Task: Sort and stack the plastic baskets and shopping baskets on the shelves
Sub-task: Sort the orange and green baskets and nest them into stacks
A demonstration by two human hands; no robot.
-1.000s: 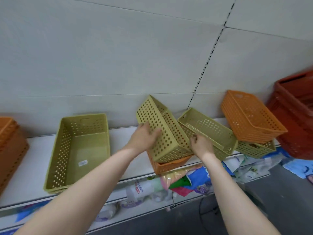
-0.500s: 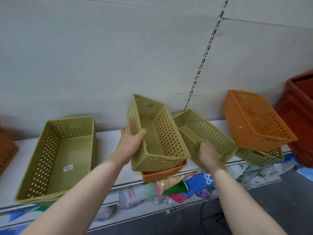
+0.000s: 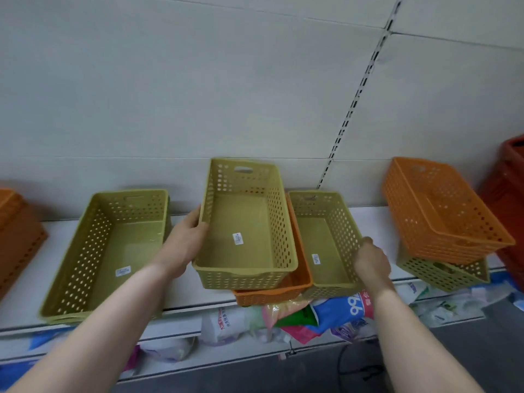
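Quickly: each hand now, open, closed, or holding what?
Left hand: holding the middle green basket by its left wall.
Right hand: holding the green basket right of it by its right wall.

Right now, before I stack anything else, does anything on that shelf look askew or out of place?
Yes. At the far right, the tilted orange basket sits crooked on the lower green basket, colours mixed. The middle orange basket lies under the middle green basket, which the left hand grips: mixed again.
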